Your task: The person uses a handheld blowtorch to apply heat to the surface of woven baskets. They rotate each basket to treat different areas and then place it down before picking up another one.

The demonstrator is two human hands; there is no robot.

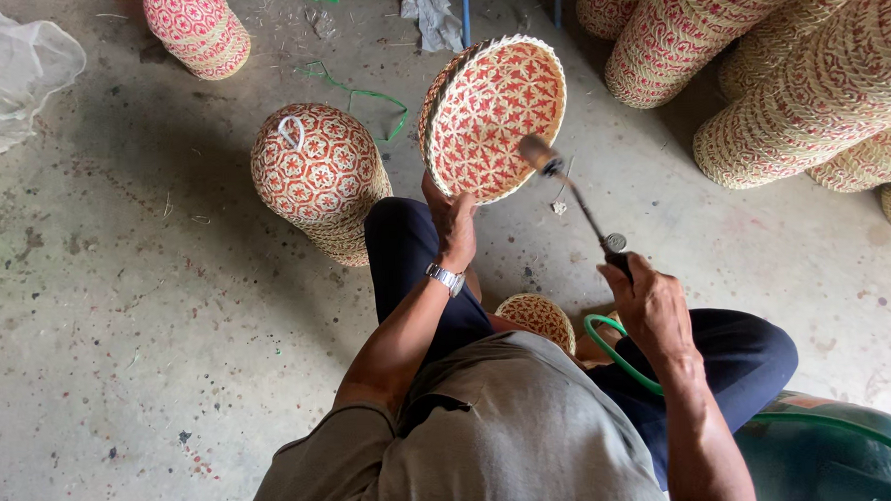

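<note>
Now I see my left hand (454, 221) closed on the near rim of a round woven tray (493, 117), red and cream, held upright with its patterned inside turned toward me. It sits above my left knee, near the middle of the view. My right hand (651, 305) is wrapped around the handle of a torch (574, 199), a thin metal wand whose blurred nozzle lies just in front of the tray's lower right edge; I cannot tell whether it touches the weave. A green hose (615, 351) loops from under that hand down beside my right leg.

Left of the tray a stack of baskets (321, 176) stands on the concrete floor (122, 311), a white loop on the top one. Another basket (198, 30) stands far left. Long basket stacks (755, 62) lie on their sides at the far right. A small woven lid (537, 319) shows between my knees, and a clear plastic bag (10, 73) lies at the far left edge.
</note>
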